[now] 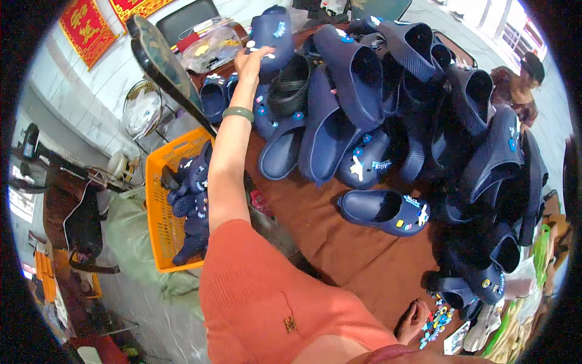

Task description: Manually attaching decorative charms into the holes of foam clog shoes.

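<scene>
At the far end of my stretched arm, my left hand is closed on a navy clog with light-blue and white charms. It holds the clog above the pile, beside a black clog. My right hand is low at the right with curled fingers; whether anything is in them is hidden. Right against it is a cluster of small colourful shoe charms. A single decorated navy clog lies on the brown tabletop, apart from the pile.
Many navy clogs are heaped across the far and right side. An orange basket with more clogs stands at the left, near a dark chair back. Another person is at the far right. Clear plastic bags lie at the back.
</scene>
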Motion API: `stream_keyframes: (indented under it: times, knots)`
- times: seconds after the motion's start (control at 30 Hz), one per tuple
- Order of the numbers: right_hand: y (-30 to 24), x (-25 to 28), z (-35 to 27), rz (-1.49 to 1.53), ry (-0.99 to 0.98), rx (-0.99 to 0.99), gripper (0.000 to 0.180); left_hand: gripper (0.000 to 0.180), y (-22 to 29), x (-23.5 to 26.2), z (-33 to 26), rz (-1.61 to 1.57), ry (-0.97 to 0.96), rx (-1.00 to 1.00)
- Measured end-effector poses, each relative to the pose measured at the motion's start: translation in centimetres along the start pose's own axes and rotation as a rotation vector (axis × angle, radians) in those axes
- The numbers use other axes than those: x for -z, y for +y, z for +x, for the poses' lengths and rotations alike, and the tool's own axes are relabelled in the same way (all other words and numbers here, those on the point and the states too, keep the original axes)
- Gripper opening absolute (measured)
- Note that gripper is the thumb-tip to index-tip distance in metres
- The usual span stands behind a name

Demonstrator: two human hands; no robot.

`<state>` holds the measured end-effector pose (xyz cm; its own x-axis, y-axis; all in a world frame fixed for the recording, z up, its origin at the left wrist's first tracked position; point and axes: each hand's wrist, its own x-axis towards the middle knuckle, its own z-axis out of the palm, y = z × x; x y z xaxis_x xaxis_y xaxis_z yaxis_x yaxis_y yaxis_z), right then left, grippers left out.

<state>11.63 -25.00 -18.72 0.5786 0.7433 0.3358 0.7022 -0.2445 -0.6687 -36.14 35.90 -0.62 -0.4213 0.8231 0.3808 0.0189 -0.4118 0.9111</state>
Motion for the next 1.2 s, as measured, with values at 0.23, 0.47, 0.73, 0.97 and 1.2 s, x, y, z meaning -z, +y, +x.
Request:
stream_keyframes:
  times: [0.23, 0.47, 0.73, 0.97, 1.2]
  knots:
    - [-0.3, -0.3, 0.4, -0.006, -0.054, -0.091, 0.011, 0.047, -4.4, 1.3, 4.8, -0.022, 0.057, 0.105]
    - [2.0, -0.4, -0.9, 0.079, 0.021, -0.138, 0.013, 0.063, -6.5, 3.3, 6.4, 0.243, -0.337, 0.270]
    - [0.2, -0.4, 0.1, 0.018, 0.034, -0.173, 0.007, 0.071, -3.5, 1.5, 3.4, 0.626, -0.552, 0.147]
    - [-1.0, 1.8, 2.6, -0.091, -0.063, 0.009, 0.013, 0.049, -1.8, 5.6, 7.6, 0.814, -0.160, -0.504]
    - [-0.2, 2.4, 1.2, -0.092, -0.037, 0.081, 0.016, 0.029, 13.1, -7.4, -18.8, 0.519, -0.349, -1.039]
